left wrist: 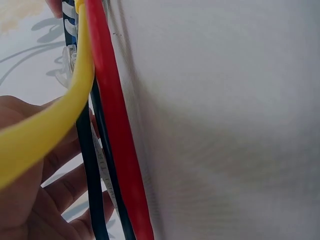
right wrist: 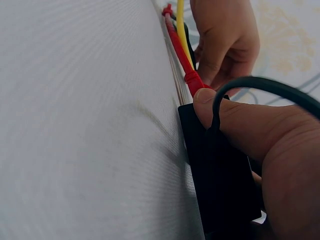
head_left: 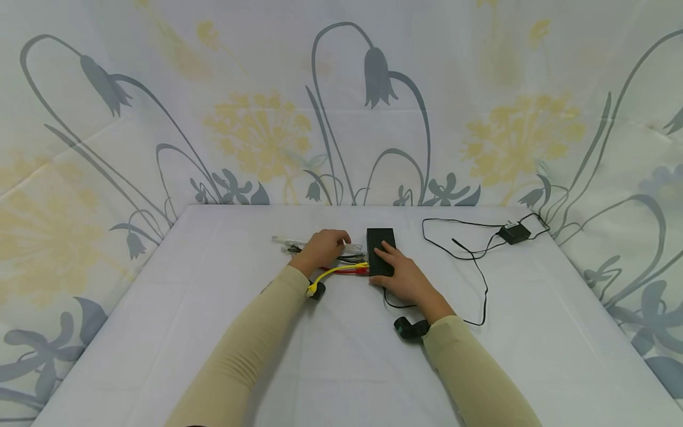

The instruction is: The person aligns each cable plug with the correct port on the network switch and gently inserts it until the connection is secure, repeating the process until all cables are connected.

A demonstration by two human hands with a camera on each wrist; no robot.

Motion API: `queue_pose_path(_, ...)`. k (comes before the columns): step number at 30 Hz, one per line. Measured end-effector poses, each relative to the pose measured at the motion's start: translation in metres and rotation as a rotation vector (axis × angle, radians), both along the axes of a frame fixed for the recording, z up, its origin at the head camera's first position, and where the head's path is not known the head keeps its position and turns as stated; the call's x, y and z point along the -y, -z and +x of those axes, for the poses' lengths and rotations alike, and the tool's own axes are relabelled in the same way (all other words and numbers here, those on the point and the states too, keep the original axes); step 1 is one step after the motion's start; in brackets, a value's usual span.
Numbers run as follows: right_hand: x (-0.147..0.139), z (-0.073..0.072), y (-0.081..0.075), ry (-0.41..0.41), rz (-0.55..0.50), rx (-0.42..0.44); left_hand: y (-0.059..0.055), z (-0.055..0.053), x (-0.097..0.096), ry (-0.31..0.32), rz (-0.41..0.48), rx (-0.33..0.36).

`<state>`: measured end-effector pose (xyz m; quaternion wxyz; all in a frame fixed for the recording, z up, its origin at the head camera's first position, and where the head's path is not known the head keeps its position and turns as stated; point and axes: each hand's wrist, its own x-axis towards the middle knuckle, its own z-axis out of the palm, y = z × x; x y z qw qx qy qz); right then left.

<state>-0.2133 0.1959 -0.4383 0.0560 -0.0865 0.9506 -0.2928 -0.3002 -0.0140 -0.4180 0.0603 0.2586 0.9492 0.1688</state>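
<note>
A black network switch (head_left: 380, 236) lies mid-table. My right hand (head_left: 408, 281) grips it, fingers spread over the top and thumb (right wrist: 206, 102) at its near left corner. A yellow network cable (head_left: 337, 268) and a red one (left wrist: 117, 120) run into its left side, with black cables (left wrist: 88, 170) beside them. To the left, my left hand (head_left: 322, 250) pinches a pale printed network cable (left wrist: 103, 162) close to its clear plug (head_left: 354, 247), beside the switch's port side. The left fingertips are partly hidden behind the cables in the left wrist view.
A black power adapter (head_left: 514, 232) lies at the back right with its thin black cord (head_left: 486, 296) looped over the white tablecloth (head_left: 341, 367). Another black lead (head_left: 393, 305) comes from the switch's near side. A flower-patterned curtain (head_left: 256, 136) stands behind the table.
</note>
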Motion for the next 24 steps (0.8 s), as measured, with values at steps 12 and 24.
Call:
queue_pose_path(12, 0.0011, -0.0009, 0.0006, 0.0, -0.002, 0.004, 0.0014, -0.0041, -0.0004, 0.007, 0.009, -0.026)
queue_pose_path(24, 0.0, -0.0014, 0.0006, 0.003, 0.002, 0.004, -0.004, -0.0064, -0.0042, -0.006, 0.035, -0.034)
